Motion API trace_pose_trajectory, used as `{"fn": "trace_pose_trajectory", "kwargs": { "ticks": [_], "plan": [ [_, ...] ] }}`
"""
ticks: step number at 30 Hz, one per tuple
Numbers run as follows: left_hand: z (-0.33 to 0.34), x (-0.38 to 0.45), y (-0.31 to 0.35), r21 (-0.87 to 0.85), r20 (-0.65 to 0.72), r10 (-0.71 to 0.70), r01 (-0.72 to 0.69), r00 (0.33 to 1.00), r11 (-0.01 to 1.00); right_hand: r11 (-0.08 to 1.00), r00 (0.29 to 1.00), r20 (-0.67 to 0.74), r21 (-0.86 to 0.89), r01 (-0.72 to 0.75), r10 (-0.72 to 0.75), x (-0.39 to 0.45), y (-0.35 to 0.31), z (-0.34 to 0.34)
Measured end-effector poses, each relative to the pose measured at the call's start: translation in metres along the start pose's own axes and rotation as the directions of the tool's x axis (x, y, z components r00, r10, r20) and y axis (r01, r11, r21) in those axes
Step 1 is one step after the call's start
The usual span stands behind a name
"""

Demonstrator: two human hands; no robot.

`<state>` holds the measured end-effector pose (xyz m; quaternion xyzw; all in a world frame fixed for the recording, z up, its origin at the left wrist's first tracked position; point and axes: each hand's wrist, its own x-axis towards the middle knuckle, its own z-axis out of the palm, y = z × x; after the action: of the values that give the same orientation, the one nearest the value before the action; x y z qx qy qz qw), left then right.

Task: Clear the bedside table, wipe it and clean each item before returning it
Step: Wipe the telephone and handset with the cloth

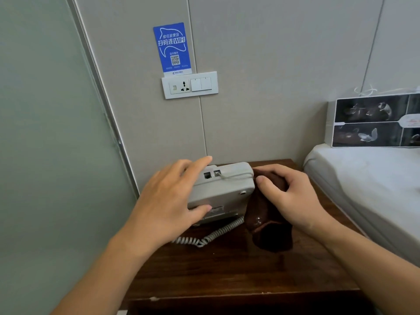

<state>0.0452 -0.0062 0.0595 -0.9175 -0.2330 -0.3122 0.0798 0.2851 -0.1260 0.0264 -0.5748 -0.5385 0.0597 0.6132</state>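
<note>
A white telephone [223,185] is tipped up on its front edge on the dark wooden bedside table [238,276], its underside and sockets facing me. My left hand [168,201] grips its left side, fingers over the top and thumb underneath. My right hand [288,196] holds a dark brown cloth [266,226] bunched against the phone's right side. The cloth hangs down onto the table. The coiled handset cord [211,235] lies on the table in front of the phone.
A mattress edge [363,178] borders the table on the right, with a dark printed box [375,121] on it. A wall socket and switch plate [189,85] and a blue WiFi card [172,47] sit above. A green wall panel [45,155] stands left.
</note>
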Motion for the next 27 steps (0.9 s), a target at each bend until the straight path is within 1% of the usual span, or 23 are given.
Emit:
{"fn": "trace_pose_trajectory", "kwargs": {
  "ticks": [2, 7, 10, 12, 15, 17, 19, 21, 23, 25, 27],
  "plan": [
    [0.001, 0.007, 0.004, 0.028, 0.001, 0.034, -0.034, 0.999, 0.999, 1.000, 1.000, 0.000, 0.029, 0.012, -0.012, -0.003, -0.005, 0.008],
    [0.002, 0.019, 0.007, 0.197, 0.019, 0.080, -0.082, 0.997, 0.977, 0.996, 0.998, 0.015, 0.073, 0.052, -0.053, -0.009, -0.016, 0.020],
    [0.005, 0.020, 0.009, 0.188, -0.004, 0.115, -0.112, 0.993, 0.976, 0.995, 0.998, 0.044, 0.092, 0.045, -0.049, -0.011, -0.019, 0.022],
    [0.006, 0.017, 0.006, 0.131, -0.050, 0.122, -0.114, 0.991, 0.985, 0.996, 0.999, -0.002, 0.069, 0.052, -0.052, -0.007, -0.020, 0.020],
    [0.008, 0.008, 0.002, -0.012, -0.117, 0.052, -0.054, 0.992, 0.998, 0.997, 0.992, -0.125, 0.064, 0.038, -0.030, 0.002, -0.023, 0.009],
    [0.012, 0.003, 0.003, -0.083, -0.124, 0.012, -0.023, 0.992, 0.996, 0.998, 0.982, -0.190, 0.048, 0.032, -0.022, 0.007, -0.024, 0.001],
    [0.018, -0.003, 0.002, -0.156, -0.127, -0.027, 0.007, 0.992, 0.988, 0.999, 0.976, -0.217, 0.037, 0.024, -0.015, 0.009, -0.024, -0.006],
    [0.021, -0.008, 0.001, -0.262, -0.122, -0.108, 0.073, 0.987, 0.962, 1.000, 0.979, -0.205, 0.013, 0.013, -0.010, 0.009, -0.022, -0.010],
    [0.022, -0.012, 0.000, -0.367, -0.109, -0.184, 0.133, 0.977, 0.921, 0.998, 0.986, -0.162, -0.057, 0.016, -0.025, 0.005, -0.020, -0.009],
    [0.023, -0.014, 0.000, -0.429, -0.106, -0.224, 0.158, 0.969, 0.889, 0.988, 0.991, -0.105, -0.142, 0.066, -0.082, -0.001, -0.020, -0.004],
    [0.024, -0.015, 0.001, -0.457, -0.121, -0.241, 0.161, 0.963, 0.875, 0.974, 0.985, -0.063, -0.174, 0.147, -0.160, -0.006, -0.026, 0.006]
  ]
}}
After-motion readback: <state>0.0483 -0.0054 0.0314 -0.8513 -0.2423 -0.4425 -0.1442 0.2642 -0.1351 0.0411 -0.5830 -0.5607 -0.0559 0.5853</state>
